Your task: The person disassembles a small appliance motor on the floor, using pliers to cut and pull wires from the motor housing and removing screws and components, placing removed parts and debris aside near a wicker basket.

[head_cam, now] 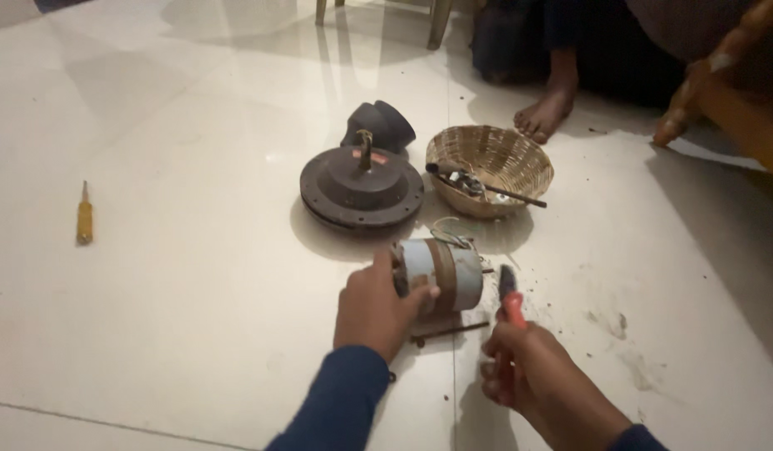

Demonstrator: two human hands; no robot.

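My left hand (pixel 374 311) grips the left end of a small grey cylindrical motor (pixel 446 272) with a brown band and loose wires, lying on its side on the white tiled floor. My right hand (pixel 524 367) is closed around the red handles of pliers (pixel 510 299), whose dark jaws point up just right of the motor. A thin dark rod (pixel 450 331) lies under the motor, between my hands.
Beyond the motor sit a round dark fan housing with an upright shaft (pixel 361 188), a dark cup-shaped cover (pixel 380 125) and a woven basket (pixel 490 169) holding tools. A yellow-handled screwdriver (pixel 84 217) lies far left. Another person's bare foot (pixel 545 113) and wooden furniture (pixel 729 92) are at the back right.
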